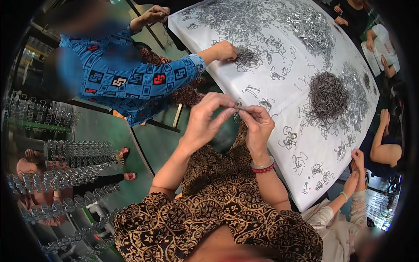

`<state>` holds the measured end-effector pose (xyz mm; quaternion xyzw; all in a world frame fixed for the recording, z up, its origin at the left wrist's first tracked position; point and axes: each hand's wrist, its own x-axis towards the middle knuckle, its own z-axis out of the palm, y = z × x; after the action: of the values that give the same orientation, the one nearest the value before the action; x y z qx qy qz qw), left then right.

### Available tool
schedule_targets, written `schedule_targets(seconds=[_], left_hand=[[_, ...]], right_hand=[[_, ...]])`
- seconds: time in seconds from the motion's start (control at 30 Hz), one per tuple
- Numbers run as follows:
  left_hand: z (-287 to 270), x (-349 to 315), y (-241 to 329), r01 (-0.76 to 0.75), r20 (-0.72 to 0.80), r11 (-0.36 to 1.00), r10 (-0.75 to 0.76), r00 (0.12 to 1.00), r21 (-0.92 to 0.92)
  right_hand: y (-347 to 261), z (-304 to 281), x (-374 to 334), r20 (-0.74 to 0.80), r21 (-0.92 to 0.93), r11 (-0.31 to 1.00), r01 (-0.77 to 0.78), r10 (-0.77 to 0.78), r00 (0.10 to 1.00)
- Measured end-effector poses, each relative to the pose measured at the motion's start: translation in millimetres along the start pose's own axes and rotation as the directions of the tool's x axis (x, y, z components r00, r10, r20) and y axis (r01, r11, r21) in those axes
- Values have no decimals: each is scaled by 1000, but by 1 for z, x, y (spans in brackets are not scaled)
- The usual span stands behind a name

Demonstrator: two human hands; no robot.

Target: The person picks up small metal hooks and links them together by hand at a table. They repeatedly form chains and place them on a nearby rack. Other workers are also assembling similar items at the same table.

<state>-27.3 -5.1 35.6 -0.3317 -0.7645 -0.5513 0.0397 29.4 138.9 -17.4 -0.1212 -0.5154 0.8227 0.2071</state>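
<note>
My left hand and my right hand meet just off the table's near edge, over my lap. Thumbs and forefingers of both are pinched on a small bent metal wire piece; its exact shape is partly covered by the fingertips. A red bead bracelet and a pale bangle circle my right wrist. Close by on the white-covered table lies a little group of loose wire hooks. Another small cluster of hooks rests to the right of my right hand.
A dark heap of wire pieces and a shiny heap stand on the table. At left, a person in a blue patterned shirt reaches to a wire pile. Other people sit along the right side. Racks of metal hooks hang at lower left.
</note>
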Motion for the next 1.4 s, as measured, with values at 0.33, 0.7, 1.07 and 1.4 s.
schedule_targets(seconds=[0.33, 0.7, 1.07, 1.4], left_hand=[[31, 19, -14, 11, -243, 999, 2, 970, 50], [-1, 18, -4, 32, -215, 982, -73, 974, -187], [-11, -13, -19, -25, -411, 975, -70, 909, -220], [-3, -22, -26, -1, -343, 980, -68, 937, -197]], right_hand=[[-10, 14, 14, 38, -255, 946, 200, -197, 980], [-60, -46, 85, 53, -415, 703, 577, -614, 787], [4, -154, 192, 330, -931, 118, 346, -137, 934], [28, -167, 216, 182, -971, 151, 188, -52, 982]])
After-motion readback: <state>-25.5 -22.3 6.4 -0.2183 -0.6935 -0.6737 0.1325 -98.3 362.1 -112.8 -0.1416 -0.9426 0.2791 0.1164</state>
